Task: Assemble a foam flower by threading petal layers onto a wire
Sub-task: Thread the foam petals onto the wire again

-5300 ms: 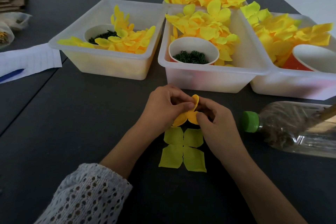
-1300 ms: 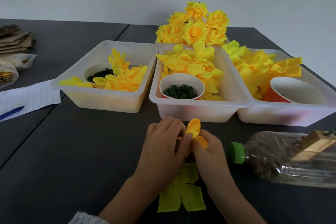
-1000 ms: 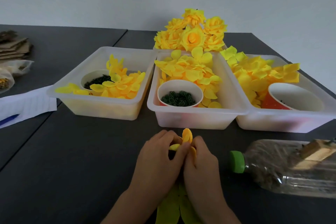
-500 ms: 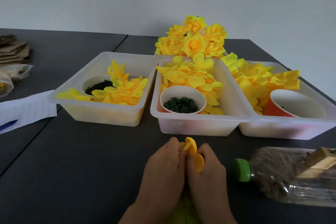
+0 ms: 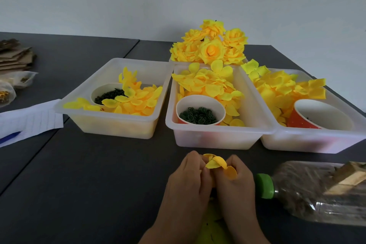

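Note:
My left hand (image 5: 188,184) and my right hand (image 5: 235,186) are pressed together low in the middle of the view, both pinching a small orange-yellow foam petal layer (image 5: 216,163) that sticks up between the fingertips. The wire is hidden inside the hands. A pale yellow-green petal layer (image 5: 213,226) lies flat on the dark table under my wrists, mostly covered. Three translucent tubs hold loose yellow petals: left tub (image 5: 116,125), middle tub (image 5: 213,136), right tub (image 5: 309,142).
Each tub holds a paper cup of small dark green rings, the middle cup (image 5: 200,111) nearest. Finished yellow foam roses (image 5: 210,47) are piled behind. A plastic bottle with a green cap (image 5: 265,185) lies at the right. Paper and pen (image 5: 23,121) sit at the left.
The view has tilted upward, so the hands sit lower in the frame. The hands stay together on the petal layer, turning it slightly; the green layer is now mostly hidden.

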